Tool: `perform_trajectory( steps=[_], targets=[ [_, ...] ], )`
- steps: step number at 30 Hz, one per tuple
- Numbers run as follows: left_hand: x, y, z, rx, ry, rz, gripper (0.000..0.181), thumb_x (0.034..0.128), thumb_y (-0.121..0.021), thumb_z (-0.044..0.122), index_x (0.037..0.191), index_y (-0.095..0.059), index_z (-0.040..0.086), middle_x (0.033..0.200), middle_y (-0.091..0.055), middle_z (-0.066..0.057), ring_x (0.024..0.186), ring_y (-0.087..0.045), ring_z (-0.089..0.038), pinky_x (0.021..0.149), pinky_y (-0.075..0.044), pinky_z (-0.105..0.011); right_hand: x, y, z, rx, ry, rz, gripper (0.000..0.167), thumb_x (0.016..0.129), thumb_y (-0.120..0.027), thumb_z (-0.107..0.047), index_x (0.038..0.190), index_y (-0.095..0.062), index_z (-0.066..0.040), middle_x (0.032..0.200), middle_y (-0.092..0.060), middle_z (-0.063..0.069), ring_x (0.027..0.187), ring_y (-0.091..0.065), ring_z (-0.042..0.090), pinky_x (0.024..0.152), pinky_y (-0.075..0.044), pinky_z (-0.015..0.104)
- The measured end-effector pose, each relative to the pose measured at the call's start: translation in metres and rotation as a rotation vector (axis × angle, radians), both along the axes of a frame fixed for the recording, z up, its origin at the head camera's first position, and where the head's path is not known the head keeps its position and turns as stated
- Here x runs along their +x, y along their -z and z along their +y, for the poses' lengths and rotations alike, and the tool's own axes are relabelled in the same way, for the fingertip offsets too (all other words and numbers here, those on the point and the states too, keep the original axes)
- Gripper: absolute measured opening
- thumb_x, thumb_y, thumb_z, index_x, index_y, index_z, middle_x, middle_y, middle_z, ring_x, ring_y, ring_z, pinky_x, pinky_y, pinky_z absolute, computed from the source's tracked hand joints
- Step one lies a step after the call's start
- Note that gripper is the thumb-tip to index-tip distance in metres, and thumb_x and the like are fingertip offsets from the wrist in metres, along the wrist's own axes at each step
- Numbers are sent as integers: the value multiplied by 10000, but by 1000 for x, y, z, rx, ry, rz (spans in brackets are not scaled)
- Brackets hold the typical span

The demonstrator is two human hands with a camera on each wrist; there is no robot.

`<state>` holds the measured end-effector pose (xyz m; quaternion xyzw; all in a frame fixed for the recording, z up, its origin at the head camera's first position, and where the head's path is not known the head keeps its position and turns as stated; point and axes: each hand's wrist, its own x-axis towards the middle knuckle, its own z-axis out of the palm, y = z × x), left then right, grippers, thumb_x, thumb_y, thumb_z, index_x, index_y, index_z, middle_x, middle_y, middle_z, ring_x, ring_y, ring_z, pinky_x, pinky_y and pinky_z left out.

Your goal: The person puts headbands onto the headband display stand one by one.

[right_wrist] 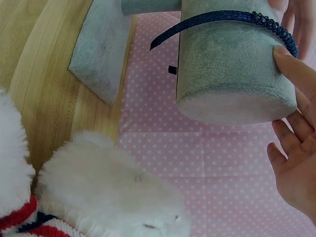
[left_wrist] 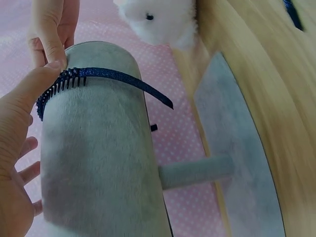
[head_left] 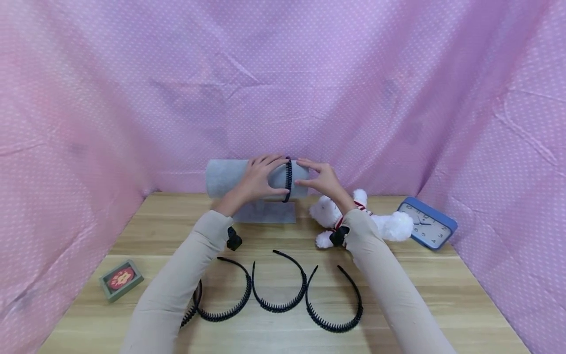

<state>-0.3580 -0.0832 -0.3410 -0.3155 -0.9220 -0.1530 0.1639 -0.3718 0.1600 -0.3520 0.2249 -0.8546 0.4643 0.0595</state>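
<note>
A grey plush cylinder (head_left: 223, 178) lies sideways on a stand with a flat grey base (head_left: 274, 214). Around it near its right end sits a dark, toothed headband (head_left: 289, 181). My left hand (head_left: 260, 179) arches over the cylinder from the left, thumb touching the headband's beaded part (left_wrist: 69, 76), the other fingers spread. From the right, my right hand (head_left: 325, 178) spans the cylinder's end; its thumb rests by the headband (right_wrist: 222, 16), and its fingers lie loosely bent behind. Both free tips of the headband stick out below the cylinder.
Several black headbands (head_left: 278, 309) lie in a row on the wooden table (head_left: 442, 295). A white plush toy (head_left: 393, 226) and a blue clock (head_left: 446, 222) are at the right. A small green frame (head_left: 137, 279) lies at the left. Pink dotted cloth (head_left: 283, 88) hangs behind.
</note>
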Motion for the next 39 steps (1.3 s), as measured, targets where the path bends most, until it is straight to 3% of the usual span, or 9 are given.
perform_trajectory(
  steps=[4, 11, 14, 17, 26, 29, 34, 39],
  targets=[
    [12, 1, -15, -33, 4, 28, 853, 819, -805, 541, 1526, -475, 198, 1604, -426, -86, 1461, -380, -356, 1187, -283, -623, 0, 1, 0, -7, -3, 1, 597, 855, -838, -176, 1410, -622, -130, 1540, -524, 60, 1497, -396, 296, 1231, -326, 501],
    [42, 11, -54, -45, 88, 181, 785, 772, -867, 447, 1430, -583, 127, 1498, -537, -156, 1379, -462, -401, 1143, -352, -635, 1, 0, 1, -26, -10, -21, 603, 854, -840, -180, 1413, -618, -131, 1545, -517, 48, 1507, -381, 269, 1238, -318, 482],
    [55, 18, -74, -35, 116, 184, 768, 754, -889, 406, 1406, -606, 116, 1458, -569, -165, 1339, -490, -403, 1118, -379, -636, 0, 0, 1, -41, -16, -24, 602, 851, -842, -173, 1409, -620, -121, 1538, -523, 56, 1507, -381, 266, 1247, -302, 474],
    [68, 27, -95, -40, 119, 124, 747, 745, -901, 378, 1383, -624, 106, 1416, -602, -153, 1303, -520, -387, 1102, -414, -611, 0, -1, 2, -51, -22, -25, 603, 852, -841, -164, 1410, -617, -116, 1537, -521, 68, 1509, -377, 274, 1256, -278, 487],
    [121, 57, -148, -26, 84, -145, 536, 749, -896, 230, 1229, -718, 72, 1236, -724, -136, 1162, -661, -370, 1025, -502, -581, 1, -2, 2, -9, -12, -9, 597, 859, -833, -162, 1413, -616, -115, 1539, -518, 70, 1503, -386, 277, 1249, -291, 499],
    [135, 65, -159, -27, 89, -232, 442, 766, -887, 223, 1167, -749, 99, 1180, -748, -65, 1136, -679, -319, 1003, -530, -536, 2, -2, 5, -6, -8, -15, 602, 859, -834, -164, 1416, -611, -113, 1542, -512, 70, 1507, -378, 282, 1251, -283, 506],
    [157, 73, -172, -55, 132, -298, 303, 725, -918, 237, 980, -775, 156, 990, -743, 56, 960, -689, -195, 846, -577, -419, 3, -4, 8, -2, -12, -16, 600, 859, -834, -173, 1415, -615, -121, 1541, -514, 68, 1512, -369, 286, 1257, -266, 511],
    [176, 75, -176, -94, 166, -412, 241, 676, -946, 286, 819, -756, 244, 825, -682, 145, 812, -611, -66, 709, -514, -260, 4, -5, 8, 2, -8, -16, 599, 858, -834, -167, 1413, -616, -116, 1540, -515, 68, 1511, -369, 282, 1255, -275, 506]
  ],
)
